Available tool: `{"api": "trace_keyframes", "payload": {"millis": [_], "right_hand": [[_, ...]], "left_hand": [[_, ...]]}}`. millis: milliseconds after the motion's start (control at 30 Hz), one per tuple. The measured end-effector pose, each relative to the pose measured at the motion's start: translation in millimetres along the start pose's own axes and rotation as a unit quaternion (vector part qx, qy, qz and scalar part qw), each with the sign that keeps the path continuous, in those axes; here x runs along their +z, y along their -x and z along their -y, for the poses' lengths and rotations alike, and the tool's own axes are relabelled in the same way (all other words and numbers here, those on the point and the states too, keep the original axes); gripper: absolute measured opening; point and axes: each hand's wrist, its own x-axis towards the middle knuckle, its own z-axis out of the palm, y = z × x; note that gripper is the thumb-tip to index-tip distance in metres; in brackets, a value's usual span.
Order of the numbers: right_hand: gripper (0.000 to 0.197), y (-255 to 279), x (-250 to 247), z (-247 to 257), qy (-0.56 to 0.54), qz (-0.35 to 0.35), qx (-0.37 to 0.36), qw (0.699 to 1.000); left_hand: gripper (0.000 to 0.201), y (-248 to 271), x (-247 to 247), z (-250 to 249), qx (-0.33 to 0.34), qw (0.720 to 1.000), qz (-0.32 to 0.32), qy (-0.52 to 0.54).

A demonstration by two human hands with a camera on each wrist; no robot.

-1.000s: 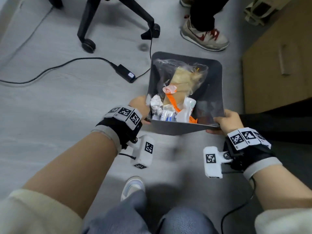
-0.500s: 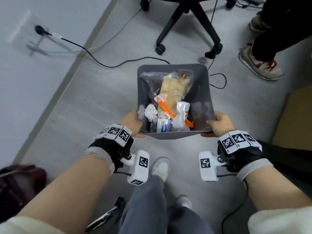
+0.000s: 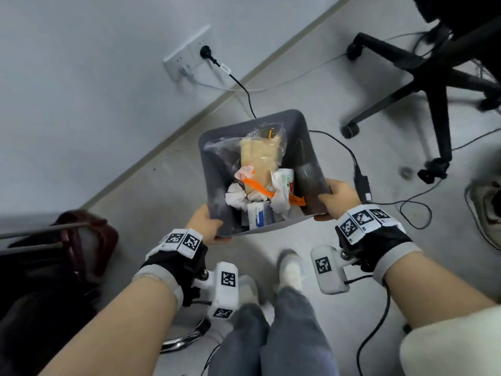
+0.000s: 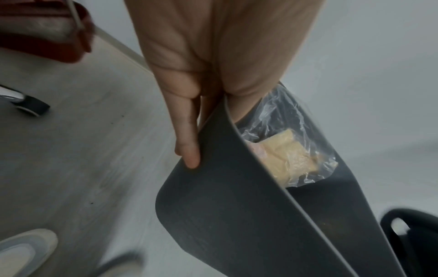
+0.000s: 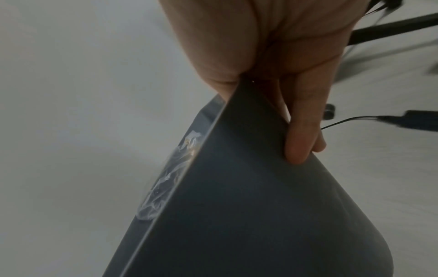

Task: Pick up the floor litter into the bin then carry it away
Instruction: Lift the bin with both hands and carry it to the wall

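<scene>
I hold a dark grey bin (image 3: 211,169) up off the floor with both hands. My left hand (image 3: 204,225) grips its near left rim, thumb inside and fingers (image 4: 187,148) outside on the wall (image 4: 237,215). My right hand (image 3: 339,198) grips the near right rim the same way, its fingers (image 5: 298,142) on the outer wall (image 5: 260,215). Inside the bin lie a clear plastic bag with a beige cup (image 3: 260,156), crumpled white tissues (image 3: 237,196), an orange strip (image 3: 257,187) and a small carton (image 3: 257,217).
A wall with a socket (image 3: 187,58) and plugged-in cable runs along the left. A black office chair base (image 3: 423,85) stands at the right, with cables and a power adapter (image 3: 362,183) on the floor. A dark red bag (image 3: 84,240) sits at my left. Another person's shoe (image 3: 485,204) shows at the right edge.
I have turned left with the bin held in both hands: the wall and socket have come into view, and the chair and the other person's shoe have slid to the right.
</scene>
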Motion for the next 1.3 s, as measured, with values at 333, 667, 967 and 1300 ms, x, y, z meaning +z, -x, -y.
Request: {"api": "trace_keyframes", "payload": {"millis": [333, 667, 967, 1300], "right_hand": [[0.034, -142, 98, 120, 0.098, 0.103, -0.061, 0.988], [0.044, -245, 211, 147, 0.089, 0.145, -0.062, 0.983], [0.039, -277, 259, 145, 0.111, 0.160, -0.062, 0.979], [0.045, -291, 281, 135, 0.092, 0.172, -0.035, 0.980]], "left_hand": [[0.048, -109, -81, -33, -0.044, 0.975, -0.115, 0.183], [0.056, -231, -150, -14, -0.057, 0.937, -0.149, 0.310], [0.038, -275, -169, 3, -0.092, 0.942, -0.161, 0.278], [0.045, -296, -172, 29, -0.064, 0.950, -0.205, 0.228]]}}
